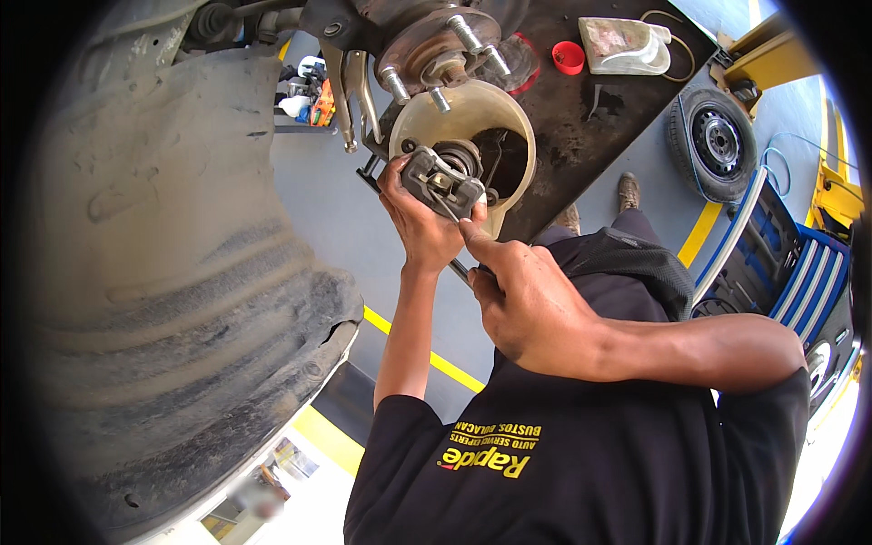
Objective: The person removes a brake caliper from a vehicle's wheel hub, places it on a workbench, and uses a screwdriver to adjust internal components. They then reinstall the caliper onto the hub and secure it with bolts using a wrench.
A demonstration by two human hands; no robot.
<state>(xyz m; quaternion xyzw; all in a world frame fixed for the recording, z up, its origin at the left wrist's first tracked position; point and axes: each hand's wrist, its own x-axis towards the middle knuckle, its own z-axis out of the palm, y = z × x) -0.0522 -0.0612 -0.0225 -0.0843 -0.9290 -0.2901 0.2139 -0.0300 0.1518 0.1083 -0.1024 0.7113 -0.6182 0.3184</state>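
Note:
My left hand [418, 218] grips a dark brake caliper [431, 180] from its left side and below. The caliper is over the mouth of a cream plastic bucket [523, 186], and its round piston end shows at the back. From the right, my right hand [545, 304] closes round a slim metal-shafted tool [447, 209], forefinger stretched along it toward the caliper. The tool's tip meets the caliper's near side; its handle is hidden in my fist, so its exact kind is unclear. Just above the bucket sits a rusty wheel hub [427, 50] with several studs.
Locking pliers [359, 95] hang left of the hub. A fender liner [182, 263] fills the left side. On the dark table [590, 136] stand a red cup [569, 57] and a cut plastic container [627, 47]. A wheel [716, 136] and a blue tool cabinet [808, 282] are at right.

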